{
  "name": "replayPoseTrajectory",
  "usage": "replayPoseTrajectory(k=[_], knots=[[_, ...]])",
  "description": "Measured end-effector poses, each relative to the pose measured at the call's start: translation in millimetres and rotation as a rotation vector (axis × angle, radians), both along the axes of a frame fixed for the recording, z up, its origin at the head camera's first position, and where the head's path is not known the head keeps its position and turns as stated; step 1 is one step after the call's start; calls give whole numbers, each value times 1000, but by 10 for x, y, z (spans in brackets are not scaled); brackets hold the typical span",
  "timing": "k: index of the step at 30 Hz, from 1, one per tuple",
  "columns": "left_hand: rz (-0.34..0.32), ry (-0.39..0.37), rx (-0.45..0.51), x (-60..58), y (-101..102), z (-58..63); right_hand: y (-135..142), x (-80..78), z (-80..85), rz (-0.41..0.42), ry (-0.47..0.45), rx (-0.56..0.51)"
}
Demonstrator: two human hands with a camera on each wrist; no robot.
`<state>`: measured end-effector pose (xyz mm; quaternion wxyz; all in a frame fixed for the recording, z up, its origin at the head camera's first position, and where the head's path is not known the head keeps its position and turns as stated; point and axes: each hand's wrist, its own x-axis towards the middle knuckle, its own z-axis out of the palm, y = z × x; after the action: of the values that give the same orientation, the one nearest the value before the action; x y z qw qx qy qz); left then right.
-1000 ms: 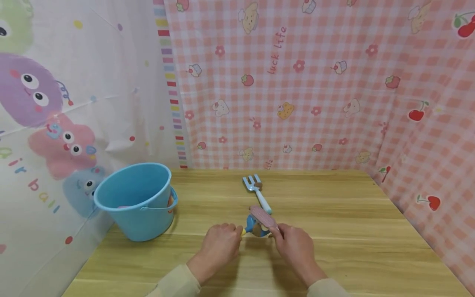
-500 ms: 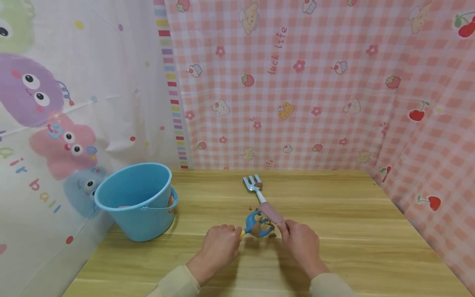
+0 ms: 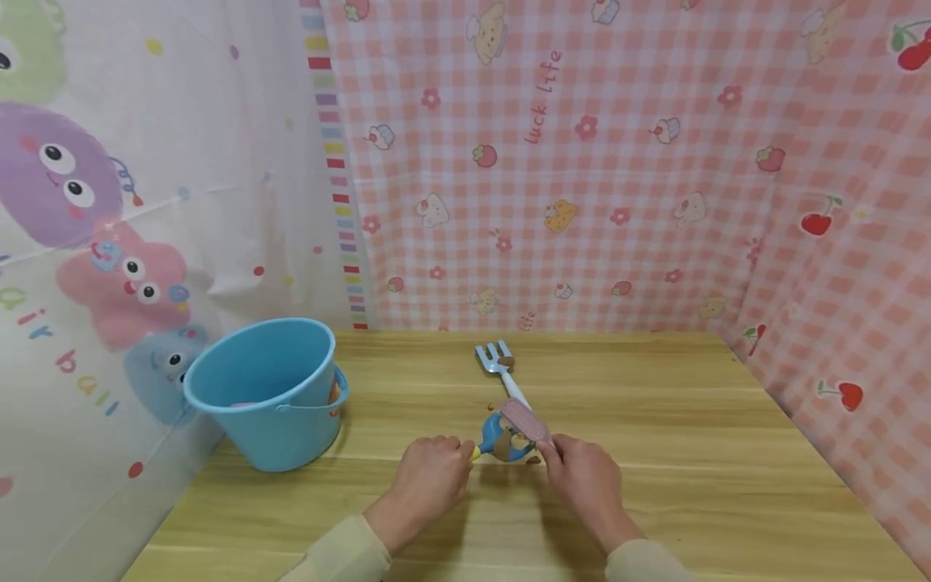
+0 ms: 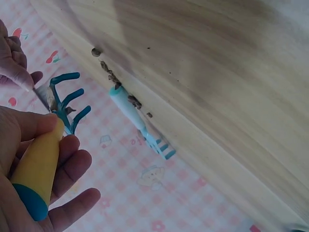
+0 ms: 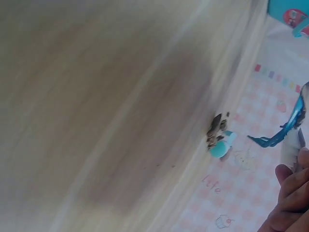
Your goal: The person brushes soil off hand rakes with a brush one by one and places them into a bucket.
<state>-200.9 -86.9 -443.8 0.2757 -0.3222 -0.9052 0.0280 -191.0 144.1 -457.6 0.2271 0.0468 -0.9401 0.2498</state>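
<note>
My left hand (image 3: 432,477) grips the yellow handle (image 4: 38,164) of a small blue hand rake, its thumb along the neck. Brown, soil-like clumps cling between the rake's curved tines (image 4: 72,96). My right hand (image 3: 587,485) pinches one end of a flat, pinkish oblong tool (image 3: 525,420) with a speckled face. That tool lies across the tines in the head view and partly covers them; the right wrist view shows its pale side (image 5: 289,150) right behind the rake. Beyond both hands a light blue hand fork (image 3: 515,392) lies on the table, a brown lump (image 3: 506,362) by its tines.
Brown crumbs (image 4: 111,75) are scattered on the wooden table (image 3: 691,453) below the rake. At the left stands a light blue bucket (image 3: 284,436) with its handle hanging down and something pink inside. Patterned cloths (image 3: 582,178) hang behind the table and along both sides.
My right hand has moved the pink tool right and towards me along the tines, then partly back to the left. Crumbs now show on the table beside the rake. My left hand stays nearly still.
</note>
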Motion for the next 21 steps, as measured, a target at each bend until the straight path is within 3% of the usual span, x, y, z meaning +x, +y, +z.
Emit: replayPoseTrajectory(k=[7,11,16,21], knots=[[21,10,20,0,-10,16,93,-23,-13,-18,-32,44],[45,-16,37,-6,-29,32,113,3,10,-46,17,34],[42,-25,51,-11,-52,53,5,34,42,58,97,22],[19,-13,51,-3,-60,51,-36,56,24,44,39,47]])
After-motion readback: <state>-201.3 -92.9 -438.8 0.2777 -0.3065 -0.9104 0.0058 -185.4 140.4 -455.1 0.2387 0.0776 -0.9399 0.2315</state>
